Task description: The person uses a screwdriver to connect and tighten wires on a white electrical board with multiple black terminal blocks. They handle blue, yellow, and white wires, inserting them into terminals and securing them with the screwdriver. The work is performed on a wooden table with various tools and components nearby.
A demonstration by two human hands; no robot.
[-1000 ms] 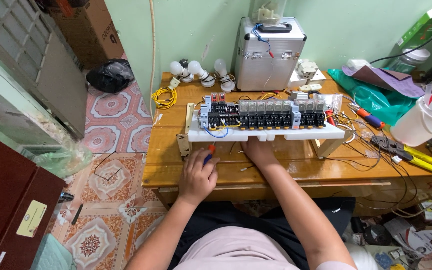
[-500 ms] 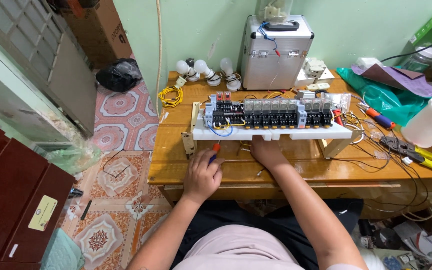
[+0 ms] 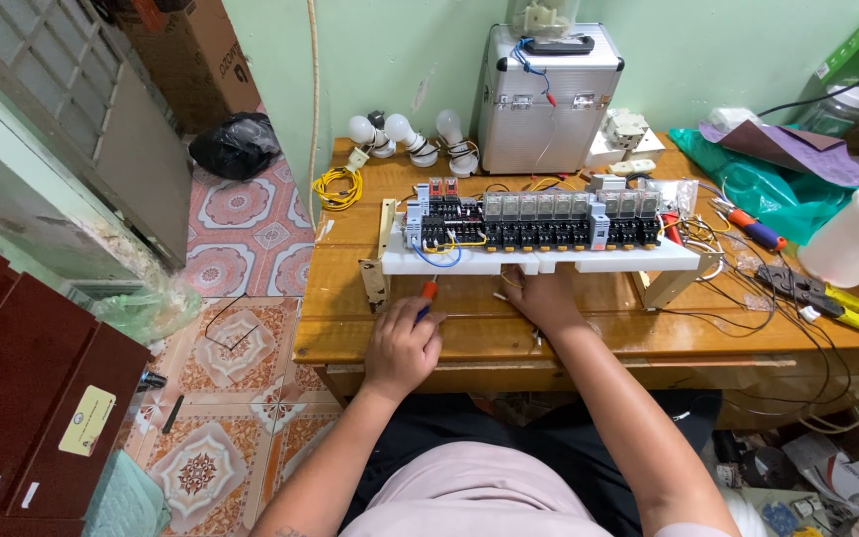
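Two bare hands work at a wooden table (image 3: pixel 589 328) set against a pale green wall. The left hand (image 3: pixel 402 348) is curled closed around a screwdriver (image 3: pixel 426 298) with an orange-and-blue handle, resting near the table's front edge, just below a white board (image 3: pixel 549 261). The right hand (image 3: pixel 541 296) lies against the board's lower edge, fingers tucked under it; whether its grip is closed on anything cannot be told. The board stands tilted on small brackets at mid-table and carries a row of clear relays (image 3: pixel 569 207) and black terminal blocks wired in yellow, blue and red.

Behind it stand a silver case (image 3: pixel 547 99), three light bulbs (image 3: pixel 405 134) in sockets and a coil of yellow wire (image 3: pixel 335 187). To the right lie green plastic bags (image 3: pixel 768 189), a white bucket (image 3: pixel 852 239), pliers with yellow handles (image 3: pixel 837 303) and loose wires. Patterned red floor tiles (image 3: pixel 241 214) spread left of the table, with a black bag (image 3: pixel 236 144) by the wall and a dark red cabinet (image 3: pixel 22 398) nearby.
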